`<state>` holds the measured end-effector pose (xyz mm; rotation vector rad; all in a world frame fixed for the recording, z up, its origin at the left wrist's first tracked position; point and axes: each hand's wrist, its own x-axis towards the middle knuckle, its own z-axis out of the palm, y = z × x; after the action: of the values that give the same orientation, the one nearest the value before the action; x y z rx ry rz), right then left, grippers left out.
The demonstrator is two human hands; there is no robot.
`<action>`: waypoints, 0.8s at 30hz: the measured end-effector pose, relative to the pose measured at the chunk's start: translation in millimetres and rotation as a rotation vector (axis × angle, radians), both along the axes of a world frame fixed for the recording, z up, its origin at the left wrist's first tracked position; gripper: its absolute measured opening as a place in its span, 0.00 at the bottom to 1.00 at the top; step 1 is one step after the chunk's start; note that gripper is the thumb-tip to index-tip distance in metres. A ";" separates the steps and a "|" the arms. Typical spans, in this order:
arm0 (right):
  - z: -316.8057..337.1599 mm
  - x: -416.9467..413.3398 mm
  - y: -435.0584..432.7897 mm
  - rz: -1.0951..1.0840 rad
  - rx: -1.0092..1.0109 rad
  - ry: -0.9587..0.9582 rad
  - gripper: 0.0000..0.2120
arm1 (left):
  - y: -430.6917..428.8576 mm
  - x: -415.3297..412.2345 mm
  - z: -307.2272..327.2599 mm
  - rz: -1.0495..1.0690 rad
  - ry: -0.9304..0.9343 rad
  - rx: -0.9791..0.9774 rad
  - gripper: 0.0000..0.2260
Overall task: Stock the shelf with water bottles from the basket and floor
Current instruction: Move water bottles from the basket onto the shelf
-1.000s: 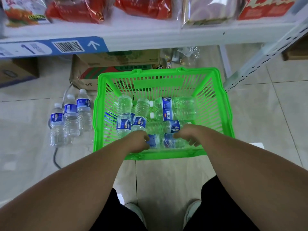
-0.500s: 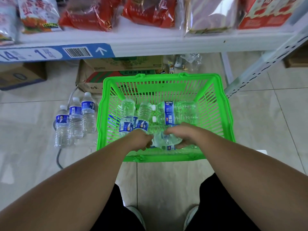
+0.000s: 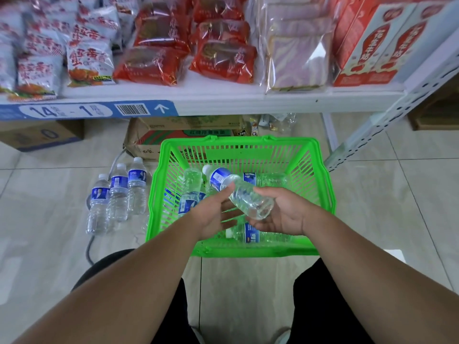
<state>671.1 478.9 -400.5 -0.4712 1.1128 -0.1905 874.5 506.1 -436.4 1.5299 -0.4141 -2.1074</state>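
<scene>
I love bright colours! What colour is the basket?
The basket is bright green, seen best in the head view.

Tilted bottle [image 3: 250,199] held by left hand [image 3: 211,216] and right hand [image 3: 288,216] over green basket [image 3: 285,142].

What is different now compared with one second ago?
The left hand and right hand have lifted one bottle up out of the basket; they hold it tilted above the others. The three bottles on the floor stand as before.

Three bottles [image 3: 116,194] stand left of basket [image 3: 323,192], below shelf [image 3: 248,104]
</scene>
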 end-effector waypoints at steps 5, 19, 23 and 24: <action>-1.7 11.8 5.2 0.180 0.001 -0.054 0.29 | -11.0 7.7 9.3 0.140 0.064 -0.146 0.23; -15.7 42.6 -7.3 -0.162 -0.470 0.417 0.23 | 19.8 -16.4 5.2 -0.377 -1.109 -0.598 0.41; -12.7 53.0 -8.0 -0.248 -0.385 0.463 0.36 | 24.9 -21.9 4.4 -0.409 -1.250 -0.786 0.36; -12.4 53.2 -8.1 -0.276 -0.385 0.467 0.35 | 26.0 -22.9 3.7 -0.415 -1.256 -0.812 0.36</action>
<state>724.3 470.7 -412.9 -0.7266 1.6102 -0.5642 851.6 532.1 -432.7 2.0645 -1.8324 -0.6446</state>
